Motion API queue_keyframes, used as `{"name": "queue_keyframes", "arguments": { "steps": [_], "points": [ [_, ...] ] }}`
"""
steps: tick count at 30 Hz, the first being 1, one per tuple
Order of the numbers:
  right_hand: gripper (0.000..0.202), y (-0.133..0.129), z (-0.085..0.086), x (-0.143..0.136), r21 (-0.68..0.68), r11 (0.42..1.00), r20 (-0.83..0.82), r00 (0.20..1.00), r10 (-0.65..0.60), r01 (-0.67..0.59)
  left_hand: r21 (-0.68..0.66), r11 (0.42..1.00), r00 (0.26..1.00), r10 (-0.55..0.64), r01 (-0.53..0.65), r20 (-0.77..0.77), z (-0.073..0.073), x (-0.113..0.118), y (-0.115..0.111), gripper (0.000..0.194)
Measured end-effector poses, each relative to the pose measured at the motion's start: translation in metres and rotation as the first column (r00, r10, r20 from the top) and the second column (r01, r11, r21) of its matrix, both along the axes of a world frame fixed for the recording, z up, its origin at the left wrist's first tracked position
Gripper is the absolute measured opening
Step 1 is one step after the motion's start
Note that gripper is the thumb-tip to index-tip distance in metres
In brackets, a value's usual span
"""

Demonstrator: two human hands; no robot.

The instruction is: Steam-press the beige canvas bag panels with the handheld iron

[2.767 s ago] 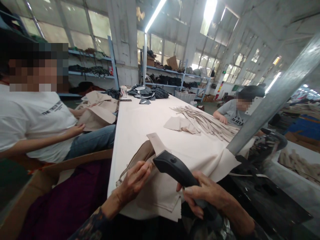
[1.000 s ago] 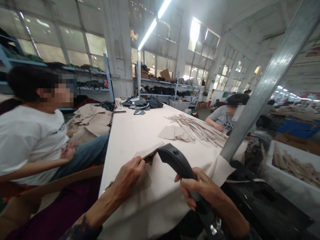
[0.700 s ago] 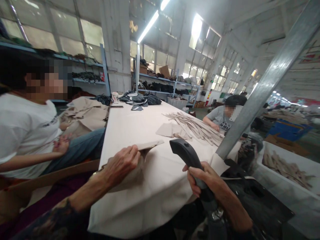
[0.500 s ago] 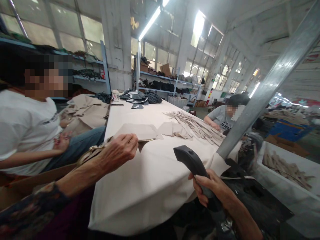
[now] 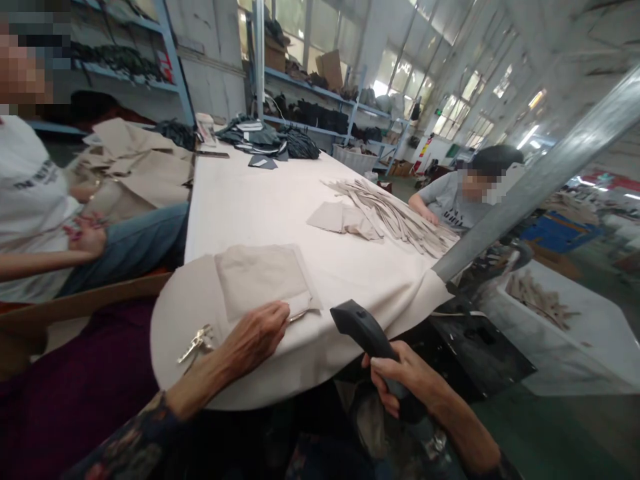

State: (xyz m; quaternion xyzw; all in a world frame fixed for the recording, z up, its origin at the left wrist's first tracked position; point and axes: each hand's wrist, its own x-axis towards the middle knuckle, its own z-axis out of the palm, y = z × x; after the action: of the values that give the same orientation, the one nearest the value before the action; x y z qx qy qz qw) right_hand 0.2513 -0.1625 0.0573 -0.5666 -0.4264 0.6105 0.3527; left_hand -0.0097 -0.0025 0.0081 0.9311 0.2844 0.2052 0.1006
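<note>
My left hand (image 5: 263, 333) is closed on the near edge of a beige fabric piece (image 5: 265, 277), beside a short metallic zipper strip (image 5: 299, 316). The piece lies flat at the table's near left corner, with metal hardware (image 5: 196, 343) to the left of my wrist. My right hand (image 5: 400, 377) wraps round the handle of a dark handheld tool (image 5: 365, 327). The tool's blunt head is in the air over the table's near edge, to the right of the fabric piece and apart from it.
Beige strips (image 5: 395, 217) and small pieces (image 5: 343, 220) lie on the covered table (image 5: 240, 200); dark fabric (image 5: 255, 137) is at its far end. One person sits left, another right. A metal pole (image 5: 540, 173) slants near a white bin (image 5: 575, 340).
The view has tipped down. The beige piece, raised at its near edge before, now lies flat on the table with my left hand on it. The tool is still in my right hand.
</note>
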Motion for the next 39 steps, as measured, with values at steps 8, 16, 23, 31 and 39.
{"name": "queue_keyframes", "arguments": {
  "steps": [8,16,23,31,39],
  "points": [
    [0.03,0.034,-0.004,-0.023,-0.072,0.997,-0.001,1.0,-0.007,0.007,0.036,0.999,0.979,-0.014,0.007,0.203,-0.041,0.006,0.012,0.037],
    [0.037,0.078,-0.008,-0.031,-0.075,0.997,0.097,0.995,0.028,-0.021,0.06,0.997,0.965,-0.053,0.039,0.255,-0.035,0.006,0.011,0.038],
    [0.035,0.081,0.007,-0.02,-0.069,0.997,0.096,0.995,-0.011,0.018,0.098,0.995,0.971,-0.026,0.003,0.239,-0.037,0.008,0.01,0.039],
    [0.038,0.094,-0.001,-0.035,-0.163,0.981,0.137,0.982,0.127,-0.104,0.148,0.989,0.978,-0.014,-0.017,0.208,-0.038,0.01,0.01,0.037],
    [0.032,0.14,0.015,-0.036,-0.015,1.0,0.14,0.99,0.011,-0.009,0.134,0.991,0.976,-0.027,-0.002,0.216,-0.035,0.009,0.009,0.035]
  ]
}}
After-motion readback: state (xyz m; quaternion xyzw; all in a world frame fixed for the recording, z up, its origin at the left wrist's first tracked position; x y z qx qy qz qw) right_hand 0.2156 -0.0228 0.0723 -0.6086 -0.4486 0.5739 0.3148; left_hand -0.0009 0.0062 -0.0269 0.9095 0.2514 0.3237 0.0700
